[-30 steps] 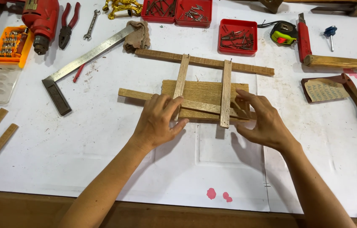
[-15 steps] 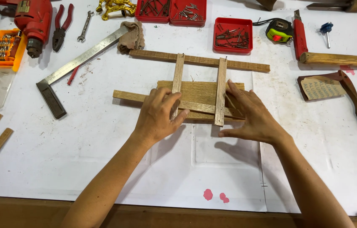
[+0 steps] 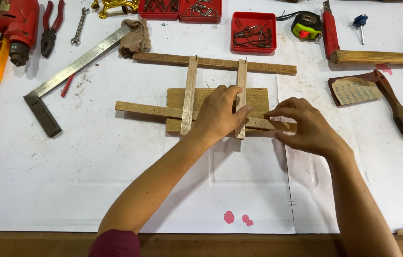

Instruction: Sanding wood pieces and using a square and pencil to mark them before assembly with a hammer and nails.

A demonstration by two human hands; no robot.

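A small frame of thin wooden slats lies on the white sheet: a far cross slat, a near cross slat and two upright slats, over a wooden board. My left hand presses flat on the near slat, fingers against the right upright slat. My right hand pinches the right end of the near slat between thumb and fingers.
Red trays of nails and a tape measure sit at the back. A hammer and brush lie right. A steel square, pliers and a red drill lie left.
My left hand has moved right along the frame to the right upright slat. My right hand has shifted right to the end of the near slat.
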